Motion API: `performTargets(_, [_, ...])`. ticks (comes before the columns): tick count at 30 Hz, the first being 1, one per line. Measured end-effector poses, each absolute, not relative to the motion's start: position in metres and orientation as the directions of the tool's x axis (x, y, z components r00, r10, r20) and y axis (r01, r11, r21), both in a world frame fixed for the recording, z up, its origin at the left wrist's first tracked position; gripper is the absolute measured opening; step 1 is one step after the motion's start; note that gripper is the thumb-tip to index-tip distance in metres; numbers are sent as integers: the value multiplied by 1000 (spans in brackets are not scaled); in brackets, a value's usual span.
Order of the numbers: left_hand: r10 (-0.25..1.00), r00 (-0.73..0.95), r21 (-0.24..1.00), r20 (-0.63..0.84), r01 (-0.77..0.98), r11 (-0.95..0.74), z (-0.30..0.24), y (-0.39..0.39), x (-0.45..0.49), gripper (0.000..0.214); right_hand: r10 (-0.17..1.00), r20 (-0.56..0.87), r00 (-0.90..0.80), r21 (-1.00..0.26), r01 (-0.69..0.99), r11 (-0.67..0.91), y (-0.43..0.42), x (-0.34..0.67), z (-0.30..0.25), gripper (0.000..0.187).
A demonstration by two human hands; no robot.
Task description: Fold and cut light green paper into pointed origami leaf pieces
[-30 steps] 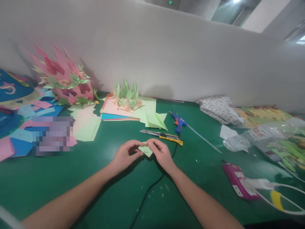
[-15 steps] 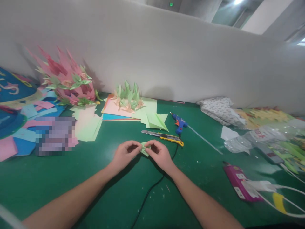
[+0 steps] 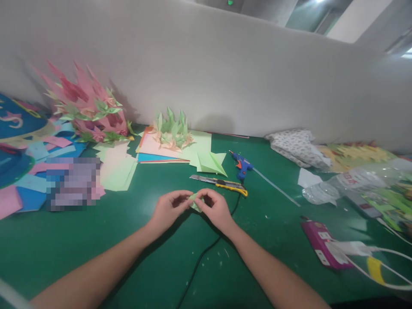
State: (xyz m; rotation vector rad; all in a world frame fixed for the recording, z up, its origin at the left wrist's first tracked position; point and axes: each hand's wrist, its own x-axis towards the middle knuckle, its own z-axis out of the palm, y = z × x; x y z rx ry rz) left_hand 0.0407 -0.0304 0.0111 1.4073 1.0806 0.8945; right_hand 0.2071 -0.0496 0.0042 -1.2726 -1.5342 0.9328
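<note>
Between both hands, over the middle of the green table, is a small piece of light green folded paper (image 3: 196, 204). My left hand (image 3: 170, 210) pinches its left side between thumb and fingers. On the other side my right hand (image 3: 216, 209) grips it the same way, its fingertips covering part of the paper. Just beyond the hands lies a yellow utility knife (image 3: 219, 183) with its blade out to the left. A blue glue gun (image 3: 242, 165) with a long clear glue stick rests behind the knife. Near it is a folded sheet of green paper (image 3: 210, 164).
A green paper crown-like piece (image 3: 173, 131) stands on coloured sheets by the wall. A pink paper construction (image 3: 90, 107) is at the back left, near loose papers (image 3: 117, 169). To the right are a plastic bottle (image 3: 349, 182), a purple power strip (image 3: 323, 244) and cables.
Both hands keep hold of the green paper in nearly the same place. The paper has tilted slightly, and less of it shows between the fingers. The view has shifted a little.
</note>
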Motion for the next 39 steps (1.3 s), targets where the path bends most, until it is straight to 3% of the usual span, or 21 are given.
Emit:
performTargets(21, [928,337,985,-162,5,170,16,-28,42,32,973,221,-59,-947,226,229,-51,202,8,6])
performTargets(30, [908,363,977,-209,40,209,22,-27,44,35,978,196,-77,-948,242,209,-50,204,6,6])
performTargets(39, [904,398,988,-157,69,141,17,-28,43,24,991,88,-101,-992,85,96,-52,203,9,25])
